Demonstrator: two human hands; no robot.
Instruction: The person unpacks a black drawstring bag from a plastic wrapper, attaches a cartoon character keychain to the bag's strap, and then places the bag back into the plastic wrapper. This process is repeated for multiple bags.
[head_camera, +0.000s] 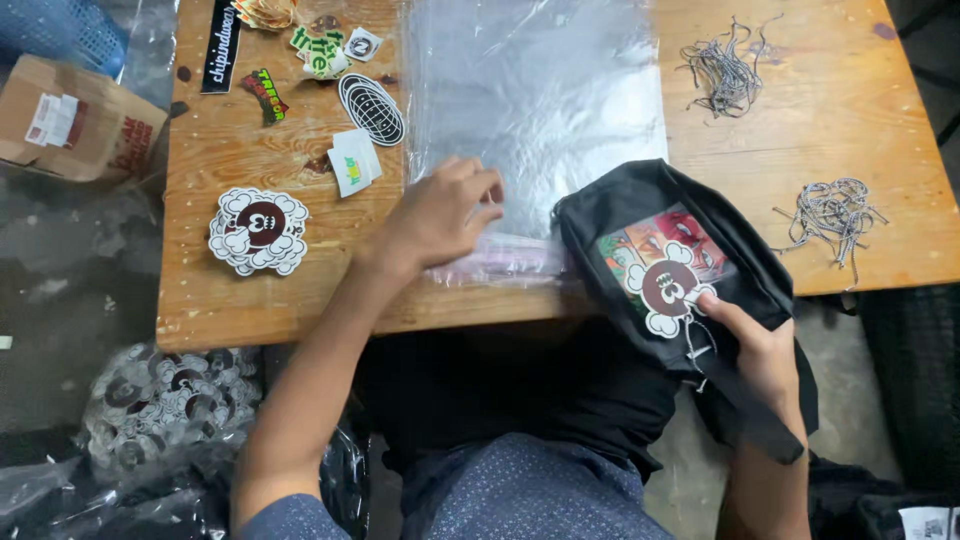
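While the left hand is laid palm down on the near edge of a stack of clear plastic bags, its fingers are held loosely curled, the fingertips pressed on the film at the open mouth of the top bag; nothing is pinched that can be made out. The forearm is extended from the lower left across the wooden table. The right hand is closed on a folded black garment, the thumb pressed on its upper face beside a colourful print and a round sticker, the fingers hidden beneath. The garment is held half over the table's near edge, just right of the bags and touching them. No contents are seen inside the bags. Listed on the table: a pile of round cloud-edged stickers at left, assorted stickers above it, two bundles of grey cord at right. A cardboard box is noted on the floor.
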